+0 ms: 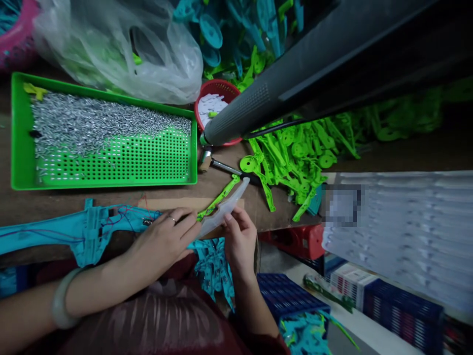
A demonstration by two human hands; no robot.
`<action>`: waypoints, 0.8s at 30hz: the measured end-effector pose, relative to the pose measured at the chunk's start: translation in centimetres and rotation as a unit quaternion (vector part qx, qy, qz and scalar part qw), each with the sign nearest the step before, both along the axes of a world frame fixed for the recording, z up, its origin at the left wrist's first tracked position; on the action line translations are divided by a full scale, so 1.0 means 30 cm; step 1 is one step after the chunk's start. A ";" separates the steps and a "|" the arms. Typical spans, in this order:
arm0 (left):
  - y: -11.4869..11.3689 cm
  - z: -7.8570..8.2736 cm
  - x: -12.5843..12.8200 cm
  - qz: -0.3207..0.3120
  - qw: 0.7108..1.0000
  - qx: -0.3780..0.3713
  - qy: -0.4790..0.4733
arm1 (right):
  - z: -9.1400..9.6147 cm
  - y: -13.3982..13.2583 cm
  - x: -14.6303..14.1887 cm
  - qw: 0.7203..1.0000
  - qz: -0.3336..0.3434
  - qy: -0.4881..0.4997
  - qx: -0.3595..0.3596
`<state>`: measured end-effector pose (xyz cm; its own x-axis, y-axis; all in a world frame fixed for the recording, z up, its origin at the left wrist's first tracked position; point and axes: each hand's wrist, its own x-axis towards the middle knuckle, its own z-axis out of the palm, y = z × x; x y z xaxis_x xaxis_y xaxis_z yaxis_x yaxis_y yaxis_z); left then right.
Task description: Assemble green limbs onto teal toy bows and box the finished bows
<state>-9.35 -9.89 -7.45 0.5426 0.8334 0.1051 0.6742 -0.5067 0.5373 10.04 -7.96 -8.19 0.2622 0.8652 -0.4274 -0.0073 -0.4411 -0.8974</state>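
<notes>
My left hand (166, 239) rests with curled fingers on a long teal plastic frame (66, 231) strung with thin wires, which lies across the table edge. It also pinches one end of a translucent white plastic piece (223, 211). My right hand (239, 235) grips that same white piece from below, fingers closed. A slim green plastic arm (218, 198) lies just behind the white piece. A pale bangle sits on my left wrist.
A green perforated tray (22, 148) holds many small metal pins. Behind it are a clear plastic bag (121, 44), a red bowl (218, 88) of white discs, a dark lamp arm (295, 74) and a heap of green parts (299, 153). Blue crates (284, 296) sit below.
</notes>
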 end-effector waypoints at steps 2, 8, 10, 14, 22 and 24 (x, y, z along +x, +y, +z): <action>-0.001 -0.002 0.001 0.001 1.000 -0.002 0.001 | 0.001 0.003 0.002 1.000 0.009 0.006 0.005; 0.016 0.024 0.012 -0.011 0.998 -0.005 0.056 | 0.037 0.038 0.027 0.971 0.177 -0.146 0.067; 0.024 0.036 0.020 -0.010 0.997 -0.005 0.073 | 0.035 0.039 0.040 0.965 0.201 -0.148 0.077; 0.029 0.046 0.034 0.000 0.995 -0.003 0.100 | 0.001 0.015 0.066 0.981 0.156 -0.082 0.080; 0.050 0.050 0.039 -0.020 0.990 -0.048 0.127 | 0.030 0.018 0.099 0.918 0.334 -0.174 0.127; 0.061 0.060 0.040 -0.026 0.988 -0.073 0.133 | 0.043 0.029 0.110 0.880 0.393 -0.228 0.139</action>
<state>-8.14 -8.06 -5.65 0.5765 0.7998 -0.1670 0.7772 -0.4737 0.4142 13.34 -7.09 -6.91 -0.3750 0.9101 -0.1762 0.5911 0.0884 -0.8017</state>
